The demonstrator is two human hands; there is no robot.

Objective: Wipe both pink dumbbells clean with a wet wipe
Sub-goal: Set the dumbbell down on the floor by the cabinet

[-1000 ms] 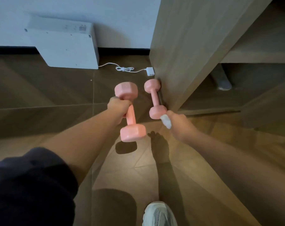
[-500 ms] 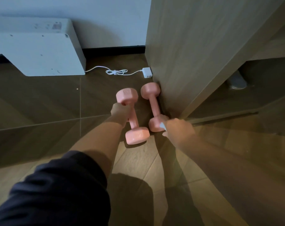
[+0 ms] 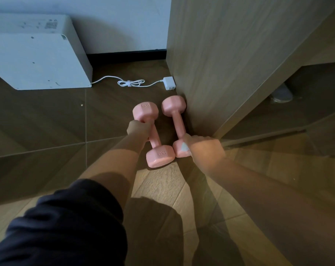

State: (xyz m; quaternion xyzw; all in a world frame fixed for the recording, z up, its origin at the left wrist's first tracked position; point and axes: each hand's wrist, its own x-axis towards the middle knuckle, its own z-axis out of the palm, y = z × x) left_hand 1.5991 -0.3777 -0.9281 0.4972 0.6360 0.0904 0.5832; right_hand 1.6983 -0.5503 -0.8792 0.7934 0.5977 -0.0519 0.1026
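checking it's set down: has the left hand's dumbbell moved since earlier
Yes. The held dumbbell came down onto the floor, beside the other dumbbell.

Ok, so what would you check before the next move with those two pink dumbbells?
1. That the left dumbbell rests on the floor: ok.
2. That the left hand has its grip round that handle: ok.
3. That the wet wipe is in the right hand: ok, a corner shows.
4. That the right dumbbell lies against the wooden panel: ok.
5. That the white cable is apart from both: ok.
6. That both are wiped clean: cannot tell.
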